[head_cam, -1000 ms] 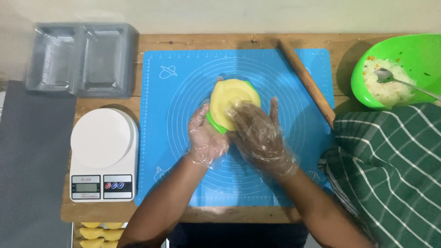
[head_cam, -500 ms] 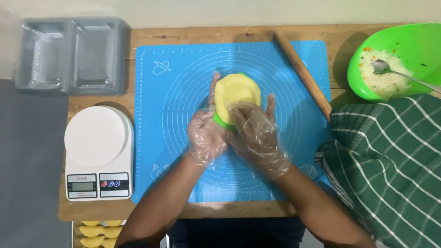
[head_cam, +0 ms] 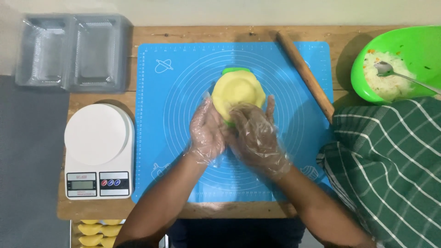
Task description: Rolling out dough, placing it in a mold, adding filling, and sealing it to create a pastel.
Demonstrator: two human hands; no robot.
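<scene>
A yellow dough round (head_cam: pixel 238 89) on a green mould (head_cam: pixel 235 71) was gripped by the gloved left hand (head_cam: pixel 207 133) and right hand (head_cam: pixel 256 135); rice filling (head_cam: pixel 388 80) and a spoon (head_cam: pixel 385 69) were held in the green bowl (head_cam: pixel 413 43).

A round sheet of yellow dough (head_cam: pixel 238 92) lies draped over a green mould (head_cam: pixel 235 71), whose rim shows only at the far edge (and a sliver at the near side). The dough is smooth, dished slightly in the middle, with a wavy edge. Both rest at the centre of the blue mat's printed rings.
</scene>
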